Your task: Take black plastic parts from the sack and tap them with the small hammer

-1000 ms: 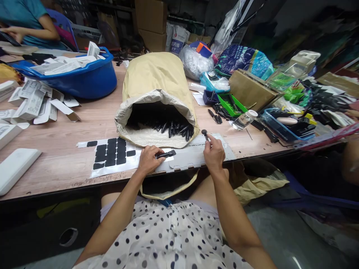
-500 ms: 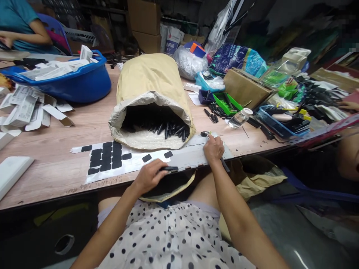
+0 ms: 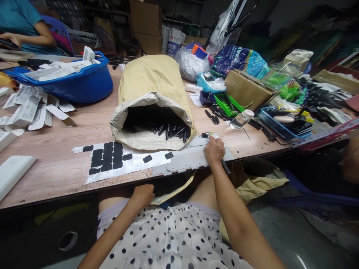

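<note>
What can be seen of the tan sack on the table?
The tan sack lies on the wood-patterned table, bulging, its mouth open toward the wearer. It looks like paper or woven plastic, with a whitish, creased rim around the mouth. Glossy black pieces lie inside near the opening; deeper is dark. Its lower lip overlaps the white sheet. Neither left hand nor right hand touches it.

The person wears a white, lightweight top (image 3: 165,239) scattered with round black polka dots, some larger than others, with a paler vertical strip (image 3: 171,233) down its middle. Pale lavender shorts (image 3: 112,215) show past the top at both thighs. Both forearms (image 3: 228,200) are bare, as are the 2 grips: left grip (image 3: 143,195) and right grip (image 3: 215,150).
</note>
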Motion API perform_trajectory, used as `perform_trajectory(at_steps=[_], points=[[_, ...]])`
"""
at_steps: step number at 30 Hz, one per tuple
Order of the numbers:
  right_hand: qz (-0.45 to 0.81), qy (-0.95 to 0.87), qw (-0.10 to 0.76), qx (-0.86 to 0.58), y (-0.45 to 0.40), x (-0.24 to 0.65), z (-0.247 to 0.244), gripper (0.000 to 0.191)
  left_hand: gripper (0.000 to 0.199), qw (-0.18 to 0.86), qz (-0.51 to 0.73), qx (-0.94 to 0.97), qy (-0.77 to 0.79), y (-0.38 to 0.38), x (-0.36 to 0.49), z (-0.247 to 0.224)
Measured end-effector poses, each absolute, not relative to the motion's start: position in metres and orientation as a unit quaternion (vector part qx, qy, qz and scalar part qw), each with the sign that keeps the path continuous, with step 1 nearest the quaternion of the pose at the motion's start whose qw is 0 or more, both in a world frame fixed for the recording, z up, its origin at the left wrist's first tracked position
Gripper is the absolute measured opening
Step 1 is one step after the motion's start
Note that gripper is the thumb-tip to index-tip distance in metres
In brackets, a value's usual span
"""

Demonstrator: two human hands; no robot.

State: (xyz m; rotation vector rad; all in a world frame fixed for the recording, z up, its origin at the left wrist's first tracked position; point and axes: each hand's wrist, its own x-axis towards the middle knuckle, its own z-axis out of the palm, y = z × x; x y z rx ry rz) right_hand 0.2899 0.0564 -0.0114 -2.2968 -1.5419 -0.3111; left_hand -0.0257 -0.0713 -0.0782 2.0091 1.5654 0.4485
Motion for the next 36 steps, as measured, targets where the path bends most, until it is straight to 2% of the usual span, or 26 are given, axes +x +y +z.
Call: perform_trajectory(at_steps=[3, 6, 8, 10, 12, 15, 18, 21, 28, 32, 36], points=[[-0.100, -0.543, 0.180, -0.814, 0.056, 0.291, -0.011, 0.039, 0.030, 0.297, 0.094, 0.775, 0.550, -0.074, -0.022, -0.065], [-0.100, -0.544, 0.179, -0.814, 0.056, 0.290, -0.012, 0.040, 0.021, 0.335, 0.032, 0.804, 0.490, -0.072, -0.015, -0.032], [-0.102, -0.544, 0.177, -0.814, 0.055, 0.290, -0.011, 0.040, 0.014, 0.384, 0.026, 0.800, 0.460, -0.061, -0.011, -0.004], [-0.100, -0.544, 0.170, -0.815, 0.054, 0.289, -0.010, 0.040, 0.014, 0.416, 0.061, 0.772, 0.477, -0.038, -0.010, 0.021], [-0.097, -0.544, 0.161, -0.818, 0.054, 0.288, -0.009, 0.040, 0.021, 0.347, 0.132, 0.749, 0.548, -0.005, -0.015, 0.038], [-0.093, -0.542, 0.153, -0.821, 0.054, 0.287, -0.007, 0.040, 0.030, 0.147, 0.227, 0.682, 0.679, 0.051, -0.031, 0.043], [-0.095, -0.545, 0.157, -0.818, 0.055, 0.287, -0.008, 0.040, 0.039, 0.045, 0.227, 0.610, 0.758, 0.089, -0.049, 0.032], [-0.102, -0.548, 0.170, -0.813, 0.056, 0.287, -0.010, 0.039, 0.040, 0.023, 0.201, 0.579, 0.790, 0.103, -0.058, 0.020], [-0.096, -0.546, 0.162, -0.817, 0.055, 0.287, -0.009, 0.040, 0.029, 0.019, 0.193, 0.597, 0.778, 0.096, -0.057, 0.010], [-0.096, -0.545, 0.161, -0.817, 0.055, 0.286, -0.007, 0.041, 0.022, 0.044, 0.194, 0.621, 0.758, 0.085, -0.054, 0.017], [-0.091, -0.545, 0.163, -0.817, 0.055, 0.286, -0.007, 0.040, 0.020, 0.082, 0.257, 0.678, 0.684, 0.058, -0.041, 0.031]])
